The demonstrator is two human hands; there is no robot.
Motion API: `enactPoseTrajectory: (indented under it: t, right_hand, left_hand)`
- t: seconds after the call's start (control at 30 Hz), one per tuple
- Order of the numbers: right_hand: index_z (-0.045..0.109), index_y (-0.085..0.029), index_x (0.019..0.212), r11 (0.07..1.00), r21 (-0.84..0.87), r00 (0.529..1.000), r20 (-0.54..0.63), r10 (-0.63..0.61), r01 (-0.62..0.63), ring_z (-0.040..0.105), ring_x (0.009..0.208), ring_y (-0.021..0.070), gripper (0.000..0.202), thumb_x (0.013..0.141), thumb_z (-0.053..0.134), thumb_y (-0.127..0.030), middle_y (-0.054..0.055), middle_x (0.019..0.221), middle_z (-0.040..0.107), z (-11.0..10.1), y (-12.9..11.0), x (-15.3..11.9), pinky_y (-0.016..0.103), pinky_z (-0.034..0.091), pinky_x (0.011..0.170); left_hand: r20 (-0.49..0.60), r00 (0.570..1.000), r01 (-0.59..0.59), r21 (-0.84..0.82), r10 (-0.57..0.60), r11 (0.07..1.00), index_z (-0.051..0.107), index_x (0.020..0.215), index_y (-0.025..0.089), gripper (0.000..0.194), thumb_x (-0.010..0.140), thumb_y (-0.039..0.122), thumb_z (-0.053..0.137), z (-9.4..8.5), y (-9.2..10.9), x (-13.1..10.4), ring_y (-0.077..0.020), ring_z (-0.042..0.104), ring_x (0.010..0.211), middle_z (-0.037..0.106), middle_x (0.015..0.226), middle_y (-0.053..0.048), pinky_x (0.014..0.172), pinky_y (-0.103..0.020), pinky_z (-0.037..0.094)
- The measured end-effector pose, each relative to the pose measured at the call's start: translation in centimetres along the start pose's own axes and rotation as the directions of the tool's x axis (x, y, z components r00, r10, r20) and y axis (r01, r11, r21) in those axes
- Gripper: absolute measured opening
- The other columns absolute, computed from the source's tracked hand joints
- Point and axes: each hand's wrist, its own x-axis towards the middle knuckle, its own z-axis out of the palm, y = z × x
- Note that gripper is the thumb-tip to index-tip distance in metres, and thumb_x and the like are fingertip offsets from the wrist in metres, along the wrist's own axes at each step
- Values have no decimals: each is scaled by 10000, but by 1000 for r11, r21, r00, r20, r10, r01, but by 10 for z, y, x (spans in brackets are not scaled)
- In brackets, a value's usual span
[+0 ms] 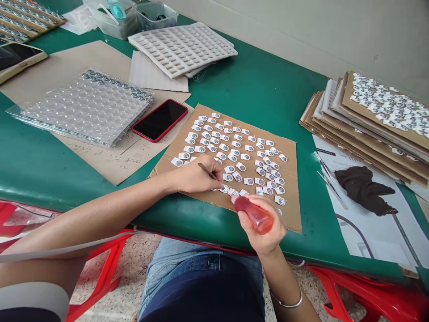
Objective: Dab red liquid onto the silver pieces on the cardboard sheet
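Note:
A brown cardboard sheet (284,214) lies on the table in front of me, with several small white tags bearing round dark-and-silver pieces (248,181) set out across it. My left hand (196,175) rests over the sheet's near left part, its fingers closed on slim metal tweezers (208,171). The tweezers' tips are beside a tagged piece near the front edge. In my right hand (268,237) is a small translucent red squeeze bottle (256,217), tilted with its nozzle down at the front tags, close to the tweezers. Whether the nozzle touches a tag I cannot tell.
Stacked cardboard sheets with tags (368,120) stand at right, near more tweezers (330,181) and a dark cloth (363,188) on printed paper. A red-edged phone (161,120), clear blister trays (90,107), white foam trays (184,49) and plastic tubs (157,15) lie leftward and back.

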Motion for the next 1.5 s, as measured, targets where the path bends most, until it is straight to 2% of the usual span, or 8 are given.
enactPoseTrajectory:
  t: [0.17,0.3,0.73,1.1,1.5]
  right_hand:
    - [587,-176,999,992,44,992,-28,120,-118,667,837,221,307,722,713,-215,88,921,680,0,3,1,430,576,727]
    - [588,-190,995,987,46,987,-35,157,-155,673,838,215,297,724,707,-215,70,915,684,-1,5,2,426,575,743]
    - [604,-172,979,984,60,985,-34,169,-167,679,837,204,298,709,725,-202,66,922,687,-1,4,2,378,576,738]
    - [598,-191,994,986,52,987,-25,157,-156,678,842,210,301,721,718,-224,64,927,686,0,5,0,397,581,729]
    - [597,-188,1014,985,88,989,3,148,-147,669,856,213,322,717,720,-201,75,943,682,0,5,0,420,573,746]
  left_hand:
    - [4,1000,16,-7,-16,1000,670,656,129,65,694,157,624,0,1,0,-99,566,575,651,626,-3,515,-186,406]
    - [7,1000,17,-1,-17,1000,673,653,130,68,689,154,619,0,0,1,-99,561,572,647,623,-5,510,-189,398]
    - [13,999,36,-16,-36,999,672,641,124,68,682,164,637,-1,0,3,-102,554,566,636,606,-8,501,-187,386]
    - [26,994,104,-47,-103,993,677,641,112,62,668,162,652,-3,3,5,-80,494,507,619,559,-2,451,-171,355]
    - [37,991,134,-106,-130,985,667,622,108,53,657,143,649,-3,5,5,-74,496,476,604,536,3,420,-157,354]
